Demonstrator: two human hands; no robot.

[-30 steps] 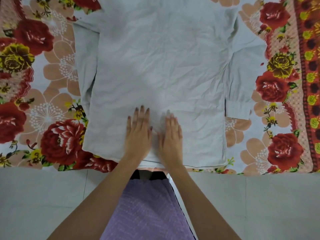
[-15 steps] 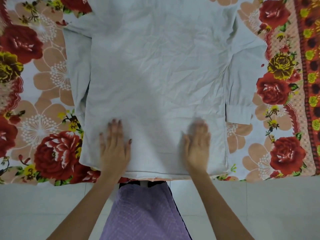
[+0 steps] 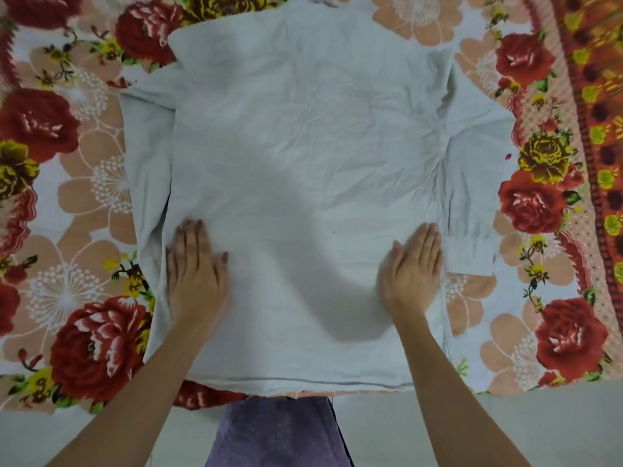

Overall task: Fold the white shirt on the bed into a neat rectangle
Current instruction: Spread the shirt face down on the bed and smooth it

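White shirt (image 3: 303, 163) wrinkled, spread between flat, unclenched left hand (image 3: 194, 267) and right hand (image 3: 413, 271); now farther apart than before.

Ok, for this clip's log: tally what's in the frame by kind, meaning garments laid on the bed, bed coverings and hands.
White shirt: 1, laid flat on the bed
Floral bedsheet: 1
Hands on the shirt: 2, left hand and right hand, both flat and open
Total: 4

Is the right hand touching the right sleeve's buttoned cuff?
Apart. Head view: right hand lies flat on the white shirt body, a strip of cloth separating it from the cuff.
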